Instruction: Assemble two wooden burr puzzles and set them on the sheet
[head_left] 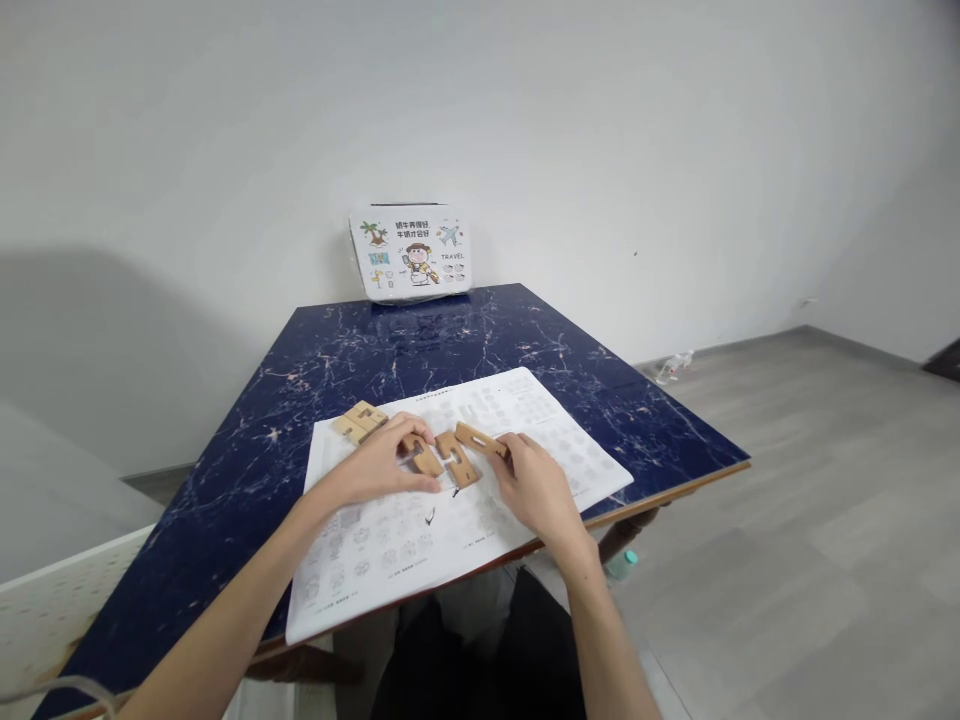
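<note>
My left hand (386, 458) curves around a notched wooden puzzle piece (427, 458), with the thumb at its near end and the fingers at its far side. My right hand (531, 478) pinches the right end of a slotted wooden piece (477, 437), which is tilted up off the paper. Between the hands lies another wooden piece (459, 462) with a cutout, flat on the printed sheet (480, 525). More wooden pieces (358, 420) lie together beyond my left hand, at the sheet's left edge. My fingers partly cover the pieces they touch.
The sheet lies on a dark blue marbled table (442, 345) and reaches its near edge. A white cartoon-printed case (411, 252) stands at the back against the wall. On the floor to the right are a teal-capped bottle (621, 566) and a crumpled plastic bag (673, 366).
</note>
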